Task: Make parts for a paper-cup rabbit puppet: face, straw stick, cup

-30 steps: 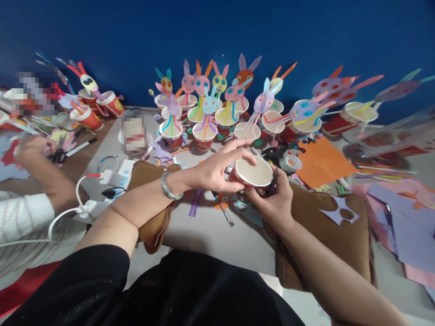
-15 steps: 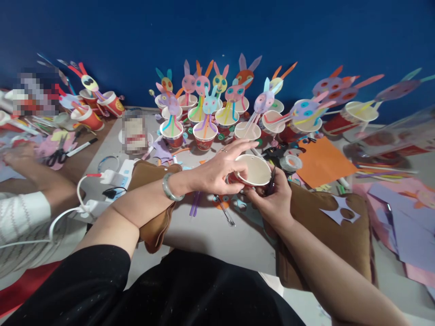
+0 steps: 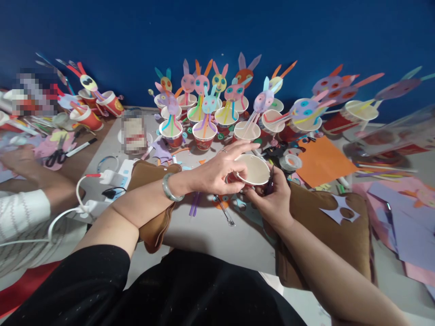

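Note:
A paper cup (image 3: pixel 255 170), white inside and red outside, is tilted between my hands over the table. My left hand (image 3: pixel 220 170), with a jade-like bangle at the wrist, grips the cup's left side at the rim between thumb and finger; its other fingers stretch over the cup. My right hand (image 3: pixel 272 197) is closed at the cup's right side. A slim dark object (image 3: pixel 271 177) sits in that hand against the cup; its kind is unclear. Below the cup lie a clear pen (image 3: pixel 224 212), an orange paper face (image 3: pixel 222 201) and purple strips (image 3: pixel 194 204).
Several cups with paper rabbit heads, such as a front one (image 3: pixel 205 136), stand along the blue wall. Brown cushions (image 3: pixel 326 240) flank my hands. A power strip (image 3: pixel 124 174), orange paper (image 3: pixel 324 160) and a tape roll (image 3: pixel 291 161) lie around. A co-worker's arm (image 3: pixel 44 181) is left, near scissors (image 3: pixel 56 156).
My hands and the cup have barely moved; the cup and right hand sit very slightly further left. The co-worker's hand at the left has shifted a little.

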A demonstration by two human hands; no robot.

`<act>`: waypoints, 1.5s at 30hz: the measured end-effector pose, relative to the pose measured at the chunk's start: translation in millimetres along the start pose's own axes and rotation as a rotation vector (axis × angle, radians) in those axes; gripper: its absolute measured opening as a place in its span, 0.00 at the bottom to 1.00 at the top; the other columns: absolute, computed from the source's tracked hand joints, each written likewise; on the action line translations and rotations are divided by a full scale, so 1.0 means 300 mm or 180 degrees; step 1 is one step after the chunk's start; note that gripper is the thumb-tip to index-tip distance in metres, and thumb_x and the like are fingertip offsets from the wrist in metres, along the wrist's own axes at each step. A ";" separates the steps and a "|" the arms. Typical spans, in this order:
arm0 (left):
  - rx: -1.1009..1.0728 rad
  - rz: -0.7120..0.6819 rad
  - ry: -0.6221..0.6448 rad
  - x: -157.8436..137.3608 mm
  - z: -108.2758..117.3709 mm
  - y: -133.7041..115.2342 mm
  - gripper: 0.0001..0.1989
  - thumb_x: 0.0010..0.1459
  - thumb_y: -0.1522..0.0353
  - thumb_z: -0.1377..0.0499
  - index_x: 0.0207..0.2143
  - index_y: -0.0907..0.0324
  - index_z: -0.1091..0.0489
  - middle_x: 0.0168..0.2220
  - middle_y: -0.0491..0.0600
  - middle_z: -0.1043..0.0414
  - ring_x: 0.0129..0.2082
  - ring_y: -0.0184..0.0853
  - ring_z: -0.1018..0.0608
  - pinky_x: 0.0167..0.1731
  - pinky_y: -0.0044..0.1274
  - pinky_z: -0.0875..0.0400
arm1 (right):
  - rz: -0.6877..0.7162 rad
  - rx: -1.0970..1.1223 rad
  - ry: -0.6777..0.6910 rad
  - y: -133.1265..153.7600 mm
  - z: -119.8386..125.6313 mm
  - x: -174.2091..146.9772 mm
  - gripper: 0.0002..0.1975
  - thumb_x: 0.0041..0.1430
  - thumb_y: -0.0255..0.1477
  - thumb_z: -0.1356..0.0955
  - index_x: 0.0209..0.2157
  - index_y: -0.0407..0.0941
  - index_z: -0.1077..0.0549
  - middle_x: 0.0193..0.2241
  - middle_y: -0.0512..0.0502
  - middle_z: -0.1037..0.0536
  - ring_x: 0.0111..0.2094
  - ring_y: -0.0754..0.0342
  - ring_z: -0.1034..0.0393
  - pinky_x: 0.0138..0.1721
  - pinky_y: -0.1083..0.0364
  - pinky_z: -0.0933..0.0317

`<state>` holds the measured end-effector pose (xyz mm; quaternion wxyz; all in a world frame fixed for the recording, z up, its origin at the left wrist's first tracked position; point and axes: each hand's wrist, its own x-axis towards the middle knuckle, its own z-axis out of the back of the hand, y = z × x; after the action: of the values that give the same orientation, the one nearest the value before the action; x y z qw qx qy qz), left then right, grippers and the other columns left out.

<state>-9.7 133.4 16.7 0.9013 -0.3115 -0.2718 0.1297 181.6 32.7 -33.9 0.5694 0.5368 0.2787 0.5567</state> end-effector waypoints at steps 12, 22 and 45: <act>-0.0022 -0.0083 -0.0052 -0.001 0.000 0.000 0.04 0.54 0.69 0.38 0.35 0.56 0.26 0.71 0.58 0.40 0.74 0.52 0.42 0.72 0.52 0.47 | 0.0106 -0.0001 -0.0081 0.022 -0.010 0.009 0.31 0.47 0.37 0.22 0.52 0.47 0.30 0.40 0.45 0.22 0.27 0.58 0.34 0.23 0.58 0.37; 0.0028 -0.0113 -0.0120 -0.001 -0.001 -0.006 0.03 0.56 0.68 0.39 0.34 0.56 0.27 0.69 0.60 0.37 0.73 0.51 0.38 0.71 0.51 0.44 | 0.0044 0.0023 -0.0032 0.017 -0.010 0.005 0.30 0.48 0.35 0.23 0.53 0.47 0.30 0.41 0.46 0.22 0.25 0.60 0.39 0.21 0.59 0.40; 0.0365 -0.0646 -0.0552 -0.003 0.010 -0.020 0.06 0.62 0.62 0.40 0.36 0.51 0.24 0.70 0.48 0.39 0.72 0.49 0.38 0.70 0.49 0.44 | 0.0176 0.0023 -0.0331 0.004 0.002 -0.001 0.28 0.52 0.37 0.22 0.54 0.49 0.29 0.44 0.42 0.22 0.18 0.65 0.49 0.15 0.57 0.46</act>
<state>-11.8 129.7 21.9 0.8992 -0.2180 -0.3709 0.0796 181.6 32.1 -32.6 0.5656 0.5746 0.2357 0.5426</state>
